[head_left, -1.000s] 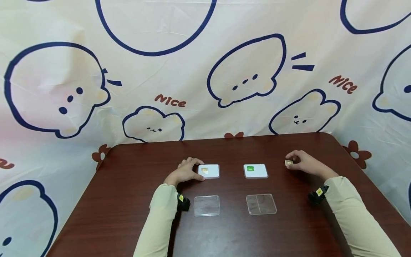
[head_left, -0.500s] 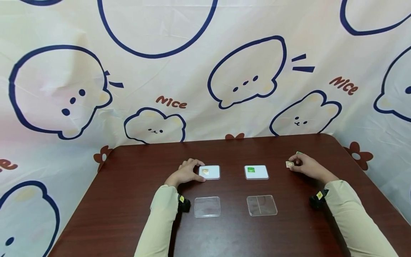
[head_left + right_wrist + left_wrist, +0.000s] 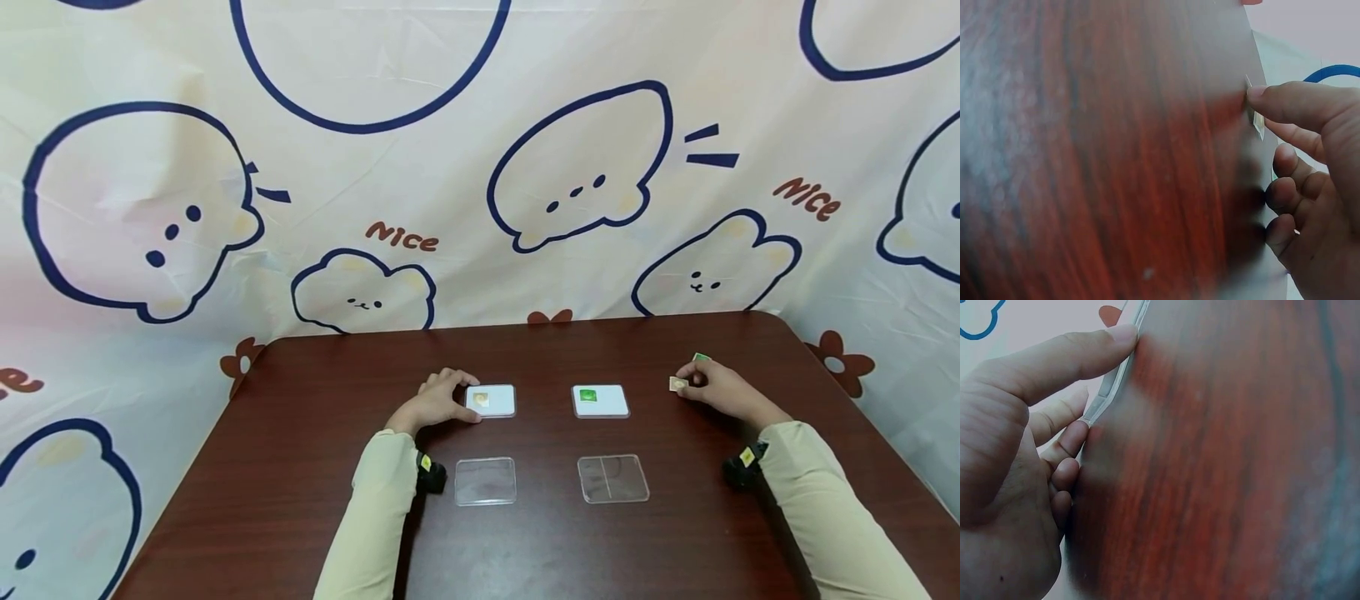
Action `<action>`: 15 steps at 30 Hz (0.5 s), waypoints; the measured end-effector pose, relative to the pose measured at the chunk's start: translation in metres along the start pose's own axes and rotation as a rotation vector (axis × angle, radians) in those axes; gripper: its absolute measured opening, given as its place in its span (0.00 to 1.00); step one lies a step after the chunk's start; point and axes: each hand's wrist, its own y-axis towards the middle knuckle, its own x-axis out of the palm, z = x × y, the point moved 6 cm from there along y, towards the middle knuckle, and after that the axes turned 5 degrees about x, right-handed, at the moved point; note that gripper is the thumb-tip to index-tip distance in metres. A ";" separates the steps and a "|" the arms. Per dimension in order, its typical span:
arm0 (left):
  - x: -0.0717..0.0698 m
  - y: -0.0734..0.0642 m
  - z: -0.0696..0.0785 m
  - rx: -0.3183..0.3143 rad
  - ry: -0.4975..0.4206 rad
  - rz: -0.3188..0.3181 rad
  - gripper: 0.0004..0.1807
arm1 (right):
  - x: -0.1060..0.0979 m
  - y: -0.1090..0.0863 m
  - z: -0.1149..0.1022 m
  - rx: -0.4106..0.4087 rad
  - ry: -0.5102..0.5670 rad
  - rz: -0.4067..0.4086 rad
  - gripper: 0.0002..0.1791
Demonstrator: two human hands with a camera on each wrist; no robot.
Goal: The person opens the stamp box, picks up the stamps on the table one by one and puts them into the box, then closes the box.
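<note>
My left hand [image 3: 435,398] grips the left end of a flat clear case [image 3: 501,401] with a white inside and a small yellowish square on it. In the left wrist view the thumb [image 3: 1079,359] presses along its clear edge. At the table's right side my right hand [image 3: 720,390] pinches a small beige stamp-like square [image 3: 678,384] between thumb and finger, low over the wood. That square shows edge-on in the right wrist view [image 3: 1259,125]. Just behind the right hand lies a small green square [image 3: 701,357], partly hidden by the fingers.
A second white-backed case [image 3: 611,402] with a green square on it lies between the hands. Nearer to me are a clear plastic lid [image 3: 485,482] and another clear lid with a line across it [image 3: 626,479]. A patterned cloth [image 3: 465,183] hangs behind the brown table [image 3: 525,550].
My right hand has shifted slightly right, the beige square still in its fingers, and the green square behind it has come into sight. My left hand stays on its case.
</note>
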 end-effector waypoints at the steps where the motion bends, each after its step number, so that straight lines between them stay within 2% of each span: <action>1: 0.000 0.000 0.000 -0.001 -0.001 0.000 0.32 | 0.000 0.000 0.000 0.003 0.001 -0.001 0.17; 7: 0.001 0.001 -0.001 0.002 0.005 0.001 0.33 | -0.005 -0.001 -0.009 0.008 -0.011 0.003 0.17; 15: 0.001 0.002 -0.001 -0.004 0.001 0.004 0.32 | -0.008 0.004 -0.037 -0.017 -0.021 0.004 0.18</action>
